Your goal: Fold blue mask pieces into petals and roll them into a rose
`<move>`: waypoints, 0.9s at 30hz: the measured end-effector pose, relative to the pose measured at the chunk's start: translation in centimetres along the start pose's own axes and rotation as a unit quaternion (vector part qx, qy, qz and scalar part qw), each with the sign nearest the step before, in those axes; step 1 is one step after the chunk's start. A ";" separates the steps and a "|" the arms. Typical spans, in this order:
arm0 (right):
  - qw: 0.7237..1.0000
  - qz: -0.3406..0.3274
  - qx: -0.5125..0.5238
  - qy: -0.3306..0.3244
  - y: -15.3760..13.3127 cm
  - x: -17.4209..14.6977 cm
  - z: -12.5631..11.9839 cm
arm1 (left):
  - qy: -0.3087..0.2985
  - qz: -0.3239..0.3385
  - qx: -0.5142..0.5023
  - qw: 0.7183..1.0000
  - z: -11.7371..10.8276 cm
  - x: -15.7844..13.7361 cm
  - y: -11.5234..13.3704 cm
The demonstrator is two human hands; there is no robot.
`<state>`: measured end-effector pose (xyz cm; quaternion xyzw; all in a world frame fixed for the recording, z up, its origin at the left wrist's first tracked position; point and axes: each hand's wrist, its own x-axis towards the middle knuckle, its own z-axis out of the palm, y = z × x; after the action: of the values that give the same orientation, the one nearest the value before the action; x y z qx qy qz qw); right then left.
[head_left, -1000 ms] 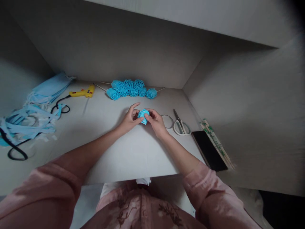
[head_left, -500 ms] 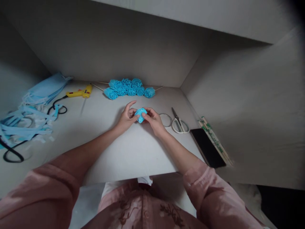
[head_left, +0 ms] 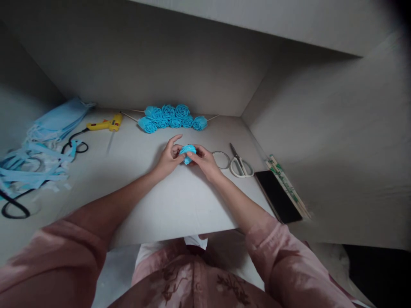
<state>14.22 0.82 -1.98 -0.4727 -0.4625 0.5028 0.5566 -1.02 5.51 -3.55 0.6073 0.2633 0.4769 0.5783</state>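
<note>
You hold the blue piece (head_left: 188,152) up between both hands, over the middle of the tabletop (head_left: 180,209). Your left hand (head_left: 171,155) has a small, closed grip: the thumb presses on the left side of the piece, and the pointer finger sticks up and away from it. Your right hand (head_left: 204,159) has a closed grip too. Its thumb lies across the near side of the piece, and its fingers bend around the right side. The piece looks ruffled at the top.

On the far side, by the back wall (head_left: 180,64), you have a pile of blue flowers (head_left: 168,112). Three sit on top and five sit below. Thin sticks poke out to the left and to the right.

To the far left lies a yellow glue gun (head_left: 114,123), with a black cord (head_left: 78,132) that curls toward you. Left of it are the masks (head_left: 59,119) in a stack, and nearer to you is a messy heap of strips (head_left: 38,164), blue and white.

Just right of your right hand is a thin ring (head_left: 229,161). Next come the scissors (head_left: 239,162), with white handles toward you. Farther right and nearer, a black phone (head_left: 278,196) lies beside some sticks with green marks (head_left: 289,185).
</note>
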 end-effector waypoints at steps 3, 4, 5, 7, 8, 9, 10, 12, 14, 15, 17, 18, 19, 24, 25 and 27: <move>1.000 -0.010 0.005 0.010 0.1 0.0 0.0 | -0.012 0.015 0.008 1.000 0.1 0.0 0.0; 1.000 -0.013 0.010 0.011 0.1 0.0 -0.1 | -0.016 0.022 0.010 1.000 0.0 -0.1 0.1; 1.000 -0.016 0.016 0.008 0.1 0.0 -0.2 | -0.021 0.029 0.013 0.999 0.0 -0.1 0.1; 0.999 -0.015 0.028 -0.005 0.1 -0.1 -0.3 | -0.031 0.037 0.020 0.999 0.0 -0.1 0.3; 0.999 -0.012 0.033 -0.013 0.0 -0.1 -0.4 | -0.035 0.038 0.024 0.998 0.0 -0.1 0.4; 0.999 -0.007 0.038 -0.020 -0.1 -0.1 -0.5 | -0.038 0.038 0.027 0.998 0.0 -0.1 0.5; 0.999 -0.001 0.043 -0.026 -0.1 -0.1 -0.6 | -0.038 0.038 0.029 0.998 0.0 -0.1 0.5; 0.998 0.012 0.049 -0.033 -0.2 0.0 -0.6 | -0.030 0.036 0.027 0.999 0.1 -0.2 0.6; 0.998 0.019 0.050 -0.030 -0.3 0.0 -0.5 | -0.019 0.030 0.022 0.999 0.2 -0.2 0.5; 0.998 0.019 0.050 -0.027 -0.4 0.0 -0.5 | -0.015 0.025 0.019 0.999 0.2 -0.2 0.5; 0.998 0.016 0.050 -0.025 -0.4 -0.1 -0.3 | -0.006 0.018 0.014 1.000 0.1 -0.1 0.4; 0.998 0.013 0.049 -0.026 -0.4 -0.1 -0.3 | -0.002 0.016 0.011 1.000 0.1 -0.1 0.3; 0.998 0.010 0.048 -0.030 -0.4 -0.1 -0.2 | 0.003 0.015 0.008 1.000 0.0 0.0 0.3; 0.999 -0.003 0.024 -0.033 0.1 0.1 -0.1 | 0.012 0.010 -0.004 1.000 -0.2 0.1 0.3; 0.999 -0.005 0.022 -0.026 0.3 0.1 -0.1 | 0.011 0.008 -0.005 1.000 -0.1 0.1 0.3; 1.000 -0.008 0.023 -0.011 0.6 0.3 -0.1 | 0.009 0.000 -0.006 1.000 -0.1 0.1 0.3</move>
<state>14.31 1.11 -2.53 -0.4503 -0.4607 0.5140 0.5664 -1.15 5.59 -3.25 0.5996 0.2655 0.4840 0.5794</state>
